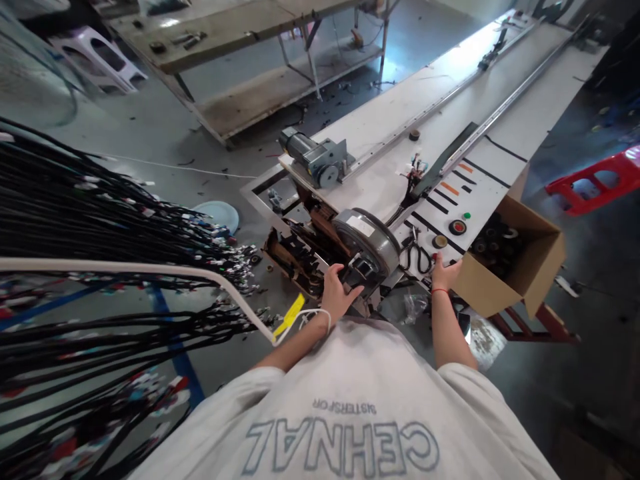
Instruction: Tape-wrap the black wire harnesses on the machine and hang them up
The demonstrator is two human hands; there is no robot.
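Observation:
My left hand [339, 293] is beside a taping machine-like unit with a large round drum [369, 240]. Its thumb and forefinger are spread, with nothing visible between them. At the near edge of the long white table [380, 157], my right hand [445, 273] rests with the fingers apart and holds nothing I can see. Close to it are a small yellowish tape roll [440, 241] and black-handled scissors [417, 257]. A dark wire bundle [413, 183] lies along the table and runs toward the drum.
An open cardboard box [515, 260] with dark rolls stands right of the table. A red button [457, 227] and a motor [313, 157] sit on the tabletop. Many black cables [100, 207] hang at left. A red stool [595, 180] is at far right.

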